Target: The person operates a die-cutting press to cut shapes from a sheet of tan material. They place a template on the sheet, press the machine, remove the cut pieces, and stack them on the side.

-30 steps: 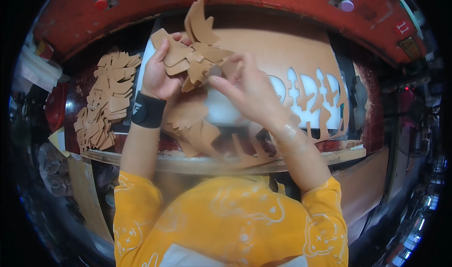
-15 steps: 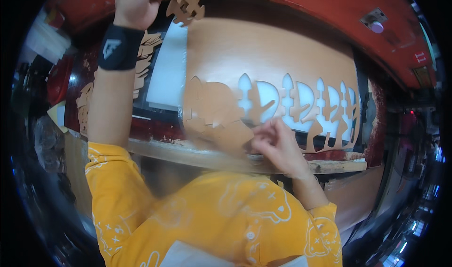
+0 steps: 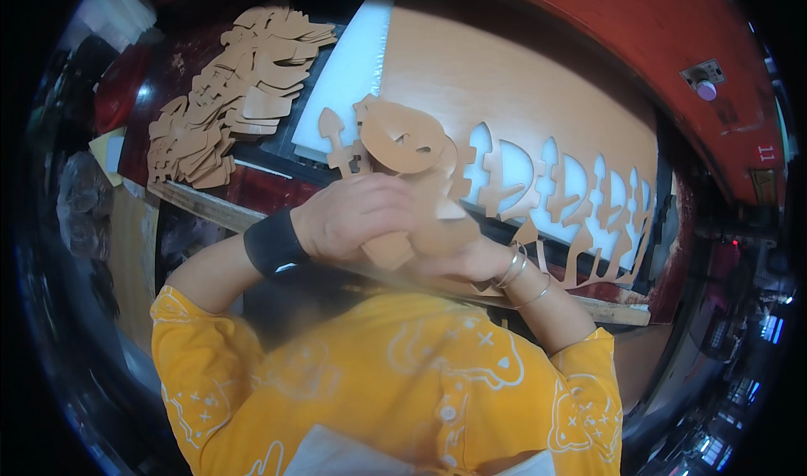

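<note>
While a heap of loose tan cut-outs [image 3: 227, 89] is left lying at 10 o'clock on the desk [image 3: 210, 211], a bundle of tan cut pieces [image 3: 403, 152] is held at the centre of the view, raised in front of the chest. The left hand [image 3: 357, 215], with a black wristband [image 3: 271, 242] at 9 o'clock of it, is closed over the lower end of the bundle. The right hand [image 3: 471, 257], wearing thin bangles [image 3: 517, 274], is pressed under the same bundle, so both hands are clamped together on it. At 2 o'clock a tan sheet [image 3: 538, 115] with punched-out openings is laid on a white board [image 3: 353, 73]. The bundle would best be squared edge to edge and gripped firmly, so that no piece is let slip.
</note>
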Demonstrator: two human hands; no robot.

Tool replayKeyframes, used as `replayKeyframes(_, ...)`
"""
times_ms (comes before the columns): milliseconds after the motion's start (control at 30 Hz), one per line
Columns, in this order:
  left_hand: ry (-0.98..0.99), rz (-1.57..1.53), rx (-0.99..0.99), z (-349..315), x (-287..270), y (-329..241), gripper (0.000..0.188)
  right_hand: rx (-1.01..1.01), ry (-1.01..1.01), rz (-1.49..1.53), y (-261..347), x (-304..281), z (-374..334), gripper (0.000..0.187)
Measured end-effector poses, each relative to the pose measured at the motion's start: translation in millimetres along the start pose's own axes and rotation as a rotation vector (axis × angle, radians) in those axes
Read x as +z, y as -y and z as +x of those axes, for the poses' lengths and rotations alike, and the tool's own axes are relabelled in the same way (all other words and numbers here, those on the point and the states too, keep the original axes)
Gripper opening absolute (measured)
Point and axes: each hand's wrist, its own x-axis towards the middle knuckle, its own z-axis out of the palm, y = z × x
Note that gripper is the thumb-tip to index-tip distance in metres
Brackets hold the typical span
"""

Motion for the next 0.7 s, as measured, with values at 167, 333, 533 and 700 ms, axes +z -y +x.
replayKeyframes(167, 0.037, -0.041, -0.016, -10.0, 6.6, -2.6, 0.046, 0.041, -0.053, 0.550, -10.5, 6.0, -8.0, 0.046)
replayKeyframes(333, 0.078, 0.007, -0.056, -4.9, 4.1, -7.2, 0.042, 0.066, -0.068, 0.383, -21.5, 7.4, -7.3, 0.051)
replayKeyframes(533, -0.183, -0.694, -0.754, 17.7, -19.5, 6.3, 0.023, 0.020, -0.117, -0.596, -37.9, 9.8, 1.1, 0.035)
replayKeyframes(700, -0.717, -1.022, -0.617, 57.9, -83.5, 48.5, 0.029, 0.133, -0.167, -0.777, -41.4, 11.2, -8.4, 0.036)
